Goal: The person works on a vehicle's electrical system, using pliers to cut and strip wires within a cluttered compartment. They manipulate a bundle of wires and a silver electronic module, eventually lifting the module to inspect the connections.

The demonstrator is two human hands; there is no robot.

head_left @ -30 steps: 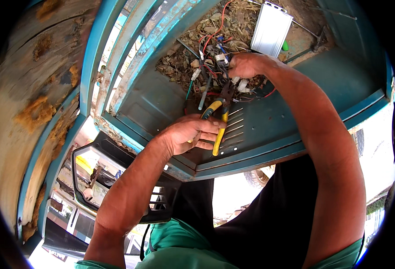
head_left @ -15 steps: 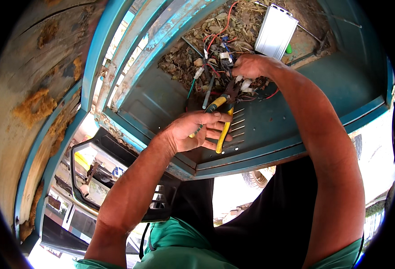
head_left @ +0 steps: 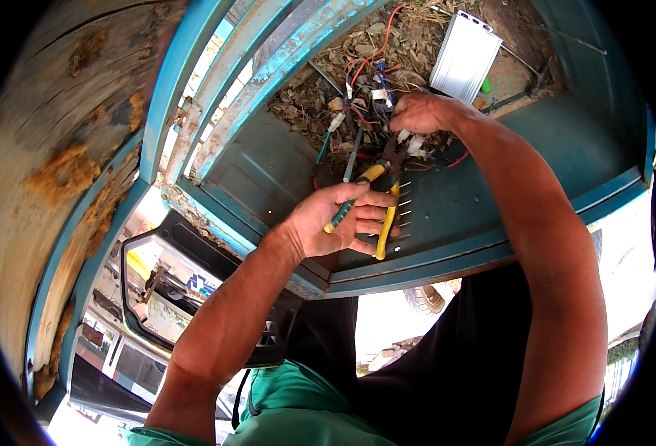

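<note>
My left hand (head_left: 328, 223) holds pliers with yellow handles (head_left: 387, 223) spread apart, fingers around the grips and the dark jaws pointing up into a tangle of wires (head_left: 358, 111). My right hand (head_left: 425, 111) is closed at that tangle, just above the jaws; what its fingertips grip is hidden. White plastic connectors (head_left: 416, 145) hang below it, with red, blue and black wires about. A silver finned metal box (head_left: 465, 56) lies just beyond my right hand.
The teal metal compartment (head_left: 536, 149) holds dry leaves and debris (head_left: 306, 97), with a slotted lower panel. A weathered wooden panel (head_left: 38, 223) stands at the left beside teal rails (head_left: 164, 89). A black plastic frame (head_left: 142, 297) lies below it, near my left forearm.
My left hand and the pliers have shifted slightly right and up. My right hand stays at the wires, slightly further right in the picture, as does the compartment.
</note>
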